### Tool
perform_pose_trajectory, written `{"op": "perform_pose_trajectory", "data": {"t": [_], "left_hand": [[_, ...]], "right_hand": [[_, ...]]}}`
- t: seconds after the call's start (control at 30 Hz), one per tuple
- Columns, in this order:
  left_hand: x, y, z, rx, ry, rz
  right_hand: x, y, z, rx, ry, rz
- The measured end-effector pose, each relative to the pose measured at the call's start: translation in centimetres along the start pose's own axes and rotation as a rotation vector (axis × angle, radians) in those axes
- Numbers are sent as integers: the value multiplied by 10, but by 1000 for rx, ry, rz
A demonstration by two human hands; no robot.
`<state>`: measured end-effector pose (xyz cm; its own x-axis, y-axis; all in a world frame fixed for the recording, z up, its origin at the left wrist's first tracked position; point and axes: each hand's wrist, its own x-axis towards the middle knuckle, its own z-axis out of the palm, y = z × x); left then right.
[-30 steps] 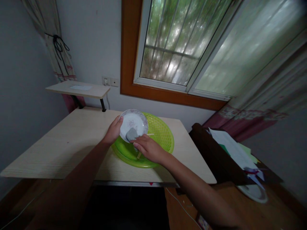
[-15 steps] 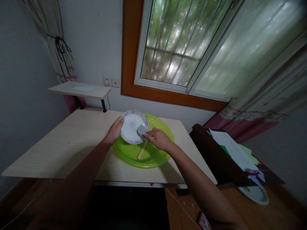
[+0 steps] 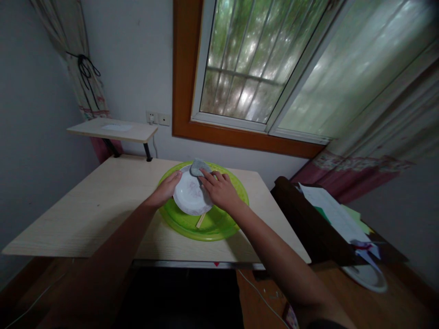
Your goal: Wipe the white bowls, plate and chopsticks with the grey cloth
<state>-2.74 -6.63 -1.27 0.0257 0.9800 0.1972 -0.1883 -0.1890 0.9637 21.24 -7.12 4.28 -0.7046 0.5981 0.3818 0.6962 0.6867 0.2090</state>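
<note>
Right hand holds the grey cloth under outstretched fingers, left hand pinching the white plate above the green basket — and the cloth has just shifted to the far rim, baring the patterned centre — while the distant paper shows no readable writing.

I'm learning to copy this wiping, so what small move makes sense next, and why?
Probably draw the grey cloth from the far rim toward the near side of the plate. The right hand's fingers reach it at the far edge, the near part lies uncovered, and the left hand holds the plate's left edge.
</note>
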Motion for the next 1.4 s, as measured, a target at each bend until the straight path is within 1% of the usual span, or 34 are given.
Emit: {"op": "perform_pose_trajectory", "data": {"t": [0.07,0.13,0.23,0.33,0.47,0.57,0.7,0.83,0.93,1.03,1.17,1.27,1.4], "left_hand": [[1,0,0,38,1,12],[1,2,0,96,30,28],[1,6,1,168,53,54],[-1,13,3,190,4,82],[-5,18,6,233,-67,98],[-6,17,4,273,-103,80],[-4,11,-2,281,-110,90],[-1,10,-4,253,-126,133],[-1,13,-2,248,-102,138],[-3,15,-1,213,-68,103],[-5,15,-1,147,-58,95],[-4,13,-2,141,-92,109],[-3,12,-3,167,-125,127]], "right_hand": [[5,-6,0,25,-13,-44],[9,-13,0,65,-19,-88],[14,-24,0,162,0,-142],[17,-32,1,263,20,-181],[17,-33,6,386,43,-219],[15,-33,9,482,59,-259],[12,-34,10,592,78,-296],[11,-40,6,641,87,-286],[10,-45,2,659,75,-262],[11,-49,1,712,65,-184],[14,-48,8,803,108,-79],[17,-47,15,807,115,-84],[20,-46,22,716,125,-134]]}}
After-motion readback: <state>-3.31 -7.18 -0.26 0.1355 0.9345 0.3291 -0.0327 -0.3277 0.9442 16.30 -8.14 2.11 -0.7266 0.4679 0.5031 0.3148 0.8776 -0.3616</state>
